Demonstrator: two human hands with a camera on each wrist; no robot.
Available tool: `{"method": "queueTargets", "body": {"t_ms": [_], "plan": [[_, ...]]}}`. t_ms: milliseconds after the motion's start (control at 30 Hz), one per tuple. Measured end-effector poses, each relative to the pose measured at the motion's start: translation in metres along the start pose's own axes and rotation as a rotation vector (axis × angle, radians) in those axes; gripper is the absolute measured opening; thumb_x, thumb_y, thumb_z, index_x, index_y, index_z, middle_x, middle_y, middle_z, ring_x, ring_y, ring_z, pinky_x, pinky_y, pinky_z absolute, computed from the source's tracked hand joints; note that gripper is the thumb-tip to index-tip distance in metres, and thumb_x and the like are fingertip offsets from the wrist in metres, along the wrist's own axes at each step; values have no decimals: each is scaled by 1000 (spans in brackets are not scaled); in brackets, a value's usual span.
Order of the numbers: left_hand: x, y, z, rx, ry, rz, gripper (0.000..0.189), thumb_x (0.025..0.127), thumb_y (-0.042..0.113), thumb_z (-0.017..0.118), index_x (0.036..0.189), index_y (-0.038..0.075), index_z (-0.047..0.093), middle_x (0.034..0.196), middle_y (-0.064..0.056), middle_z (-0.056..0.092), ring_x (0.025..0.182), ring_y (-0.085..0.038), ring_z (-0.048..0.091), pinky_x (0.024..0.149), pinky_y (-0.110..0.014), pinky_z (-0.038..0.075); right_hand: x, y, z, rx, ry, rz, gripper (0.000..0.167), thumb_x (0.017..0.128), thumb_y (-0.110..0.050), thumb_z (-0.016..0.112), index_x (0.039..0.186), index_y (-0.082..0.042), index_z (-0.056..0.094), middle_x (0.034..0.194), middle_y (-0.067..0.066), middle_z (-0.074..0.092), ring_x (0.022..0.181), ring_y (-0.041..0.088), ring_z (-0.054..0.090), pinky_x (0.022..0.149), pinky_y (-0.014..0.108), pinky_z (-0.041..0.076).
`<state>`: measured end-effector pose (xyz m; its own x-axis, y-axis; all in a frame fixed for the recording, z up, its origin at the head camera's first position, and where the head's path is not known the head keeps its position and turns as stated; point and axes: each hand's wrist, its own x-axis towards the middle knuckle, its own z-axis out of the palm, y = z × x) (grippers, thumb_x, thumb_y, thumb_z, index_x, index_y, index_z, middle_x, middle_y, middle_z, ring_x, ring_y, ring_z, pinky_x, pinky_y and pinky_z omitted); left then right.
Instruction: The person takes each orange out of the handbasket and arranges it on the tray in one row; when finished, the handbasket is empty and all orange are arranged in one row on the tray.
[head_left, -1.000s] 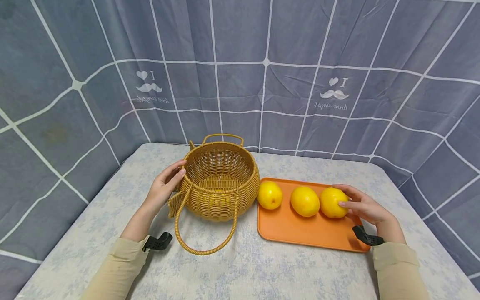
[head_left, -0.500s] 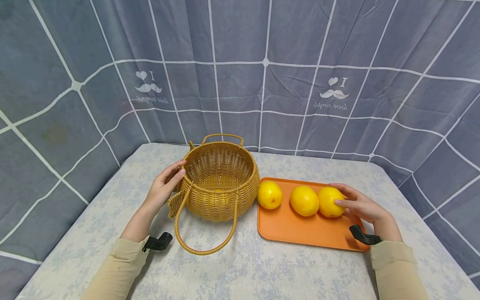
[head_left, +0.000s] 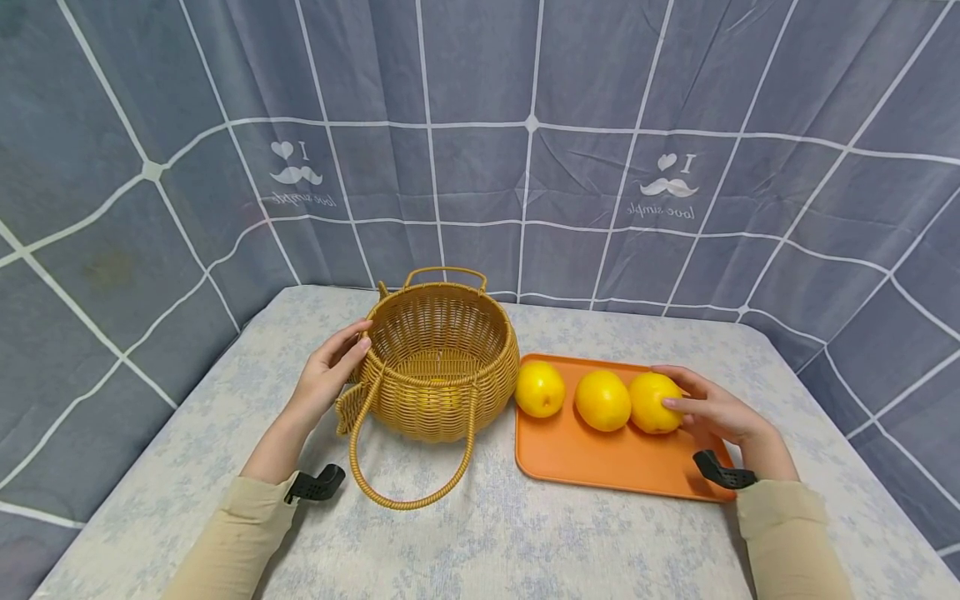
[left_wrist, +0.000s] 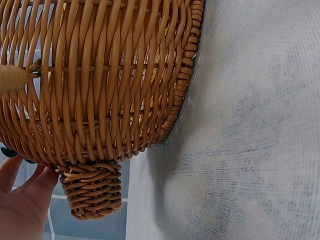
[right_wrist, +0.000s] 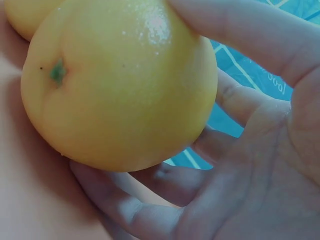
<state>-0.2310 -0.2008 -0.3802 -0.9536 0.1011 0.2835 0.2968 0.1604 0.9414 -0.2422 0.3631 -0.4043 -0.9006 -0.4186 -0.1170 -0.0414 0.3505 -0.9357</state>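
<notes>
In the head view, my left hand (head_left: pixel 330 371) holds the left side of the wicker basket (head_left: pixel 420 408) near its rim. The left wrist view shows its fingers (left_wrist: pixel 42 185) against the weave (left_wrist: pixel 100 85), beside a short woven stub (left_wrist: pixel 92 192). A little yellow shows through the basket's front wall. On the right, my right hand (head_left: pixel 723 408) holds the rightmost yellow citrus fruit (head_left: pixel 651 404), fingers curled round it. In the right wrist view this fruit (right_wrist: pixel 120 95) has a green stem spot. It sits close against the middle citrus fruit (head_left: pixel 602 401); whether they touch is unclear.
Beneath the fruits lies an orange tray (head_left: pixel 600 458). A third citrus fruit (head_left: pixel 540 389) sits at its left end, beside the basket. One basket handle (head_left: pixel 412 504) hangs forward onto the tablecloth (head_left: pixel 525 542); another handle (head_left: pixel 446 269) stands up behind. A grey-blue curtain (head_left: pixel 480 167) surrounds the table.
My right hand has moved left over the tray with the rightmost citrus fruit. The middle fruit has shifted slightly left too. My left hand and the basket stay put.
</notes>
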Motion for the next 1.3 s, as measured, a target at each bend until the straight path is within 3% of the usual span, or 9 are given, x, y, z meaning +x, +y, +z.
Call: {"method": "queueTargets", "body": {"t_ms": [367,633,767,1000,1200,1300], "plan": [[0,0,0,15,3,1,46,99,27,50,140,7,44,150,-7,32,136,-25,29,95,-10,35,5,-3,7,29,1,33,59,93,-15,58,145,-10,30,139,8,33,113,19,48,91,40,47],[1,0,0,23,7,-2,46,99,27,50,140,7,44,149,-6,33,136,-24,30,96,-10,35,7,-4,11,95,-38,38,58,95,-12,56,145,-11,28,140,7,29,115,18,47,92,34,46],[1,0,-1,24,3,1,46,99,27,50,140,7,44,149,-6,33,136,-24,29,96,-11,35,7,-6,13,79,-24,58,59,94,-14,58,145,-12,28,141,10,29,115,20,45,92,34,47],[0,-1,-1,38,3,0,46,99,27,49,141,8,44,148,-6,34,136,-23,29,103,-22,35,8,-10,15,66,-33,58,62,94,-15,58,146,-9,25,142,16,27,114,20,46,91,32,47],[0,0,-1,30,5,3,46,99,27,50,140,8,44,149,-6,34,136,-24,29,97,-12,35,7,-9,13,22,-26,52,62,94,-17,58,147,-11,26,146,18,23,115,19,45,91,32,46],[0,0,-1,28,3,4,46,99,27,50,140,8,44,149,-6,33,136,-24,29,97,-13,35,6,-7,12,-20,-11,51,68,91,-16,62,148,-13,26,149,18,19,120,26,40,95,40,43]]}}
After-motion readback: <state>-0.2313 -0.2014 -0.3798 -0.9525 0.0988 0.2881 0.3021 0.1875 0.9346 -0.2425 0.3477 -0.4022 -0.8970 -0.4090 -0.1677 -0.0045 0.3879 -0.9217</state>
